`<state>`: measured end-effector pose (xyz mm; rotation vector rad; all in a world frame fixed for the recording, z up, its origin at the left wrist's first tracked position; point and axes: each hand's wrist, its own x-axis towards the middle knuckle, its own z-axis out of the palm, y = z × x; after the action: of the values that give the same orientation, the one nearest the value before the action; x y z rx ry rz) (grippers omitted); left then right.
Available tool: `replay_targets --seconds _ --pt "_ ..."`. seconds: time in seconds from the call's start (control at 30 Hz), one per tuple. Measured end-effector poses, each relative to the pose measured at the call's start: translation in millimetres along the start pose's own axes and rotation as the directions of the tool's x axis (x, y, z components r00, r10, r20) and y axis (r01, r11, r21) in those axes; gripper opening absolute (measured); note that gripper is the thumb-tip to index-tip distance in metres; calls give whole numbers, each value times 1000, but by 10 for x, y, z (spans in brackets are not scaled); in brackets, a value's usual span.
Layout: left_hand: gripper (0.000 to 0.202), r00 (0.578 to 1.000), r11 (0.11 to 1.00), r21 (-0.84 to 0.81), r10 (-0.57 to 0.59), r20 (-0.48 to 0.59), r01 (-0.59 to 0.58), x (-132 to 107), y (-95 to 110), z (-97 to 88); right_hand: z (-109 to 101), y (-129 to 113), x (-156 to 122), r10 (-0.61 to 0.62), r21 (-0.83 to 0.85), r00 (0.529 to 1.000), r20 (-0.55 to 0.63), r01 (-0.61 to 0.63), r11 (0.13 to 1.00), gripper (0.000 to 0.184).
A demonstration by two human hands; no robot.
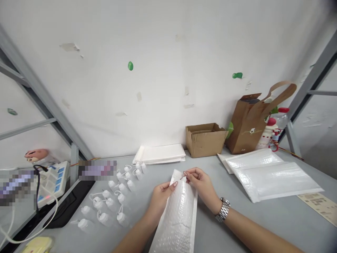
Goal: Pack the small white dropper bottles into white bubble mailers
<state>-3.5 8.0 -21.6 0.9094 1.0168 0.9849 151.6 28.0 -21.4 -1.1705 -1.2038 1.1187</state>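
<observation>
A white bubble mailer (179,218) lies lengthwise in front of me on the grey table (276,218), its open end pointing away. My left hand (160,196) pinches the mailer's far left edge near the flap. My right hand (201,184), with a metal watch at the wrist, pinches the flap at the far end with fingertips together. Both hands meet at the mailer's top.
Several small white capped bottles (113,200) lie scattered to the left. A stack of white mailers (160,154) sits at the back, more mailers (265,175) on the right. A small open cardboard box (205,138) and a brown paper bag (250,126) stand by the wall. A power strip (52,182) is far left.
</observation>
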Motion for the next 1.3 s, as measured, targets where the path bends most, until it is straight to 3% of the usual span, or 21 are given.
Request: replay_targets --seconds 0.17,0.4,0.5,0.57,0.63,0.7,0.8,0.97,1.13,1.3 --pt "47 998 999 36 10 -57 -8 -17 -13 -8 106 51 -105 56 -9 996 70 -55 998 36" --pt "40 997 998 -28 49 -67 -51 0 -26 -46 115 27 -131 -110 -340 957 267 201 919 45" --pt "40 995 996 -62 53 -86 -59 -7 6 -62 68 38 -85 -222 -325 968 118 249 912 27" --pt "41 991 993 -93 57 -119 -68 -10 31 -79 22 50 -31 -241 -289 968 -69 212 934 36" --pt "42 988 990 -123 49 -146 -67 -10 51 -95 -22 54 21 -127 -222 985 -113 99 970 50" --pt "42 988 987 -148 42 -151 -64 -11 62 -99 -48 45 50 53 -127 997 50 -47 991 47" --pt "41 991 986 -160 31 -130 -51 -18 67 -80 -46 23 42 172 -12 937 304 -177 984 39" --pt "38 993 990 -121 61 -105 -73 -32 77 -43 -26 44 20 141 79 952 271 -168 983 33" --pt "39 987 990 -138 21 -159 -43 -19 86 -56 -61 30 36 25 44 943 333 -43 998 29" --pt "67 990 983 -173 35 -137 -58 -26 117 -25 -63 -4 7 -26 -92 948 317 57 994 27"
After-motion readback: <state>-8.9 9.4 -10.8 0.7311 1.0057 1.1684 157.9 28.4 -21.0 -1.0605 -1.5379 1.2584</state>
